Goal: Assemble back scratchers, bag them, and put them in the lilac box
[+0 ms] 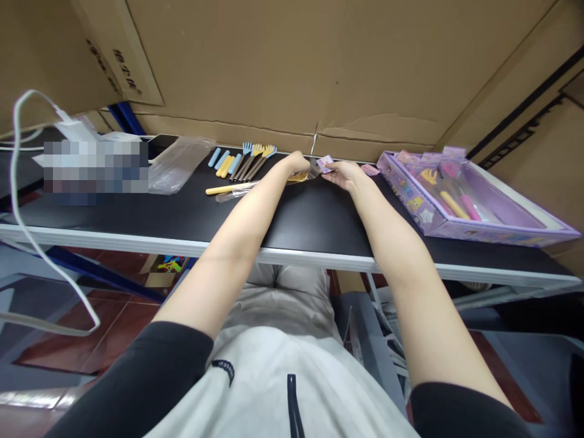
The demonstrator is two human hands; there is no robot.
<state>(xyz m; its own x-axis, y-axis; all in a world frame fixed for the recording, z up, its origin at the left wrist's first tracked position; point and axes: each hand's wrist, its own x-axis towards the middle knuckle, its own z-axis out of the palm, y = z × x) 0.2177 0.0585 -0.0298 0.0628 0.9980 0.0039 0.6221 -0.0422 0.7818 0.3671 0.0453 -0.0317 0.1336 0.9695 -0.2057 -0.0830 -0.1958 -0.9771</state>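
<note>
Near the back of the table, my left hand (298, 162) has its fingers closed at the end of a clear plastic bag (235, 194). In the bag lies a back scratcher with a yellow handle (228, 189) and a yellow claw head (298, 177), partly hidden by my left forearm. Right beside it, my right hand (343, 174) pinches a small pink and purple card (325, 163) close to the bag's end. Left of my hands lie several claw heads on brown rods (249, 167), blue and yellow, next to loose blue and yellow handles (225, 165).
More cards (370, 170) lie right of my right hand. A purple display box (502, 228) on the right holds bagged back scratchers. Empty clear bags (176, 167) and a white cable (16, 152) are on the left. A cardboard wall (274, 67) stands behind the black table (319, 222).
</note>
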